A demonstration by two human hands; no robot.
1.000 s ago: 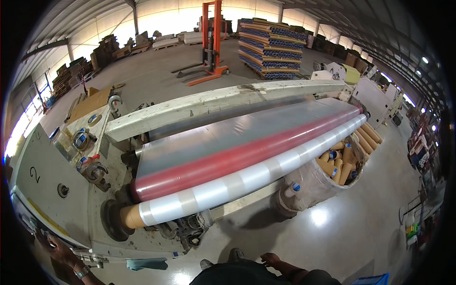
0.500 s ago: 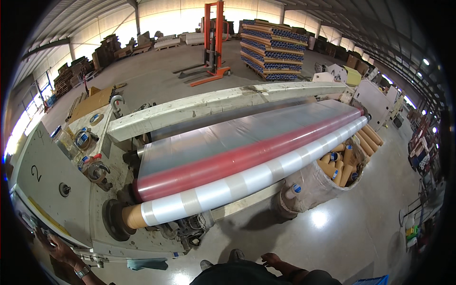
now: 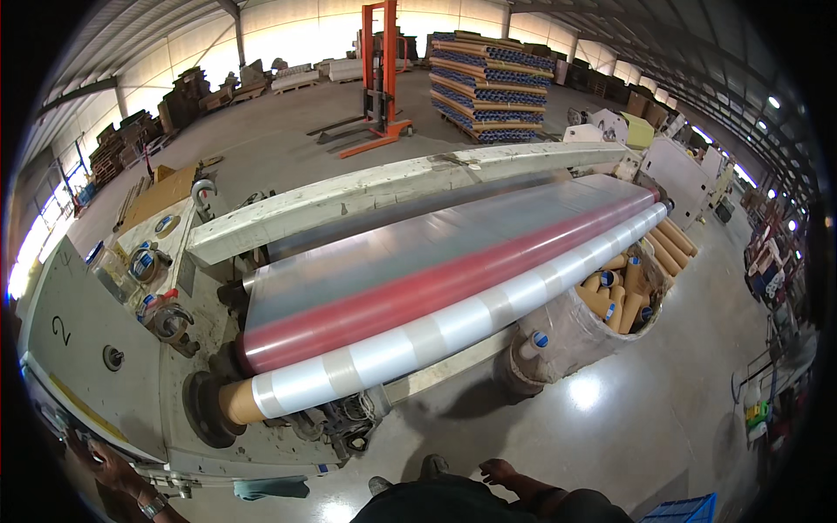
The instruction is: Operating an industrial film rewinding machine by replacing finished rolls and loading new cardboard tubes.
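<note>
At the lower left, my left hand (image 3: 112, 468) reaches with fingers stretched out to the dim front side of a white machine cabinet (image 3: 96, 331); whether the fingertips touch it I cannot tell. My right hand (image 3: 497, 472) hangs by my body, its fingers loosely apart and nothing in them. In front of me a long roll of whitish film (image 3: 414, 344) with grey bands lies across the machine, on a brown cardboard core (image 3: 235, 403). Behind it runs a red roller (image 3: 436, 283), and clear film (image 3: 375, 248) stretches back from that.
Tape rolls (image 3: 144, 261) and a metal clamp (image 3: 170, 324) lie on the machine's left end. A wrapped bin (image 3: 567, 344) of cardboard cores stands beyond the roll. A teal cloth (image 3: 270, 488) hangs below the machine; a blue crate (image 3: 684, 508) is at lower right. An orange lift (image 3: 379, 87) stands behind.
The whole view has shifted slightly, so the machine sits a little further left. My left hand stays by the cabinet's front and my right hand still hangs by my body.
</note>
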